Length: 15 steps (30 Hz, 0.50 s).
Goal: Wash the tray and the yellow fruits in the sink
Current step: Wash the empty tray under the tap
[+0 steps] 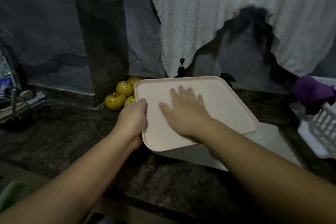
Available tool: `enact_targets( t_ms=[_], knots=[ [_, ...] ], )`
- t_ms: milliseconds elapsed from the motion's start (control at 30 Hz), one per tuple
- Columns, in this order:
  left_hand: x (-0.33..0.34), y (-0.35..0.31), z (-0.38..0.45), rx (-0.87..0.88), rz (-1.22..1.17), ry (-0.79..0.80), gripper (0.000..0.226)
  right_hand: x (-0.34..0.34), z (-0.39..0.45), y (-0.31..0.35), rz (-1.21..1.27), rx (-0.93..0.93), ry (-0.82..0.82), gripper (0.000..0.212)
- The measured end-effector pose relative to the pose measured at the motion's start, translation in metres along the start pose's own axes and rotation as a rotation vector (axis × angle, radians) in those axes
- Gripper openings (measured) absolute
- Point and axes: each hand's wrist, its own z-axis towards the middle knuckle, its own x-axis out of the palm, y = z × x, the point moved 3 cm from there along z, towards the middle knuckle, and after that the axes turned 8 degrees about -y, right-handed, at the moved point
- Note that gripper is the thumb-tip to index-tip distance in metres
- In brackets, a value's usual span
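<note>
A pale pink rectangular tray (225,103) is held tilted above the white sink (263,143). My left hand (133,120) grips the tray's left edge, thumb on top of the rim. My right hand (185,111) lies flat on the tray's inner surface with the fingers spread and slightly blurred. Several yellow fruits (119,94) with dark specks sit in the counter corner just left of the tray; the tray hides part of them.
A dark marbled counter (72,132) surrounds the sink. A white basket (321,132) with a purple cloth (312,92) stands at the right. A white towel (209,14) hangs behind. A black pump dispenser (181,68) stands behind the tray. Kitchen clutter sits at the far left.
</note>
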Motion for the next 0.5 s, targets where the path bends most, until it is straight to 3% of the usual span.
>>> enact_targets(
  t_ms=[67,133,200,267,333,400,500],
  knots=[
    [0.003,-0.002,-0.006,0.033,-0.018,0.035,0.024,0.006,-0.018,0.028,0.025,-0.220,-0.027,0.085],
    [0.000,-0.002,-0.010,0.045,-0.024,0.039,0.023,-0.002,-0.026,0.016,0.003,-0.265,-0.013,0.088],
    [-0.009,-0.001,-0.011,0.042,-0.031,0.022,0.022,-0.015,-0.021,-0.030,-0.049,-0.093,-0.009,0.084],
    [-0.011,0.001,-0.016,0.049,-0.007,0.030,0.023,-0.032,-0.017,-0.074,-0.082,0.200,0.008,0.080],
    [0.001,0.003,-0.026,0.070,0.002,0.078,0.026,-0.035,-0.014,-0.078,-0.046,0.364,-0.018,0.083],
    [0.020,0.003,-0.039,0.105,0.010,0.133,0.031,-0.024,-0.015,-0.044,0.011,0.281,-0.074,0.086],
    [0.033,0.003,-0.043,0.089,-0.037,0.143,0.033,-0.004,-0.039,-0.003,0.022,-0.112,-0.109,0.087]
  ],
)
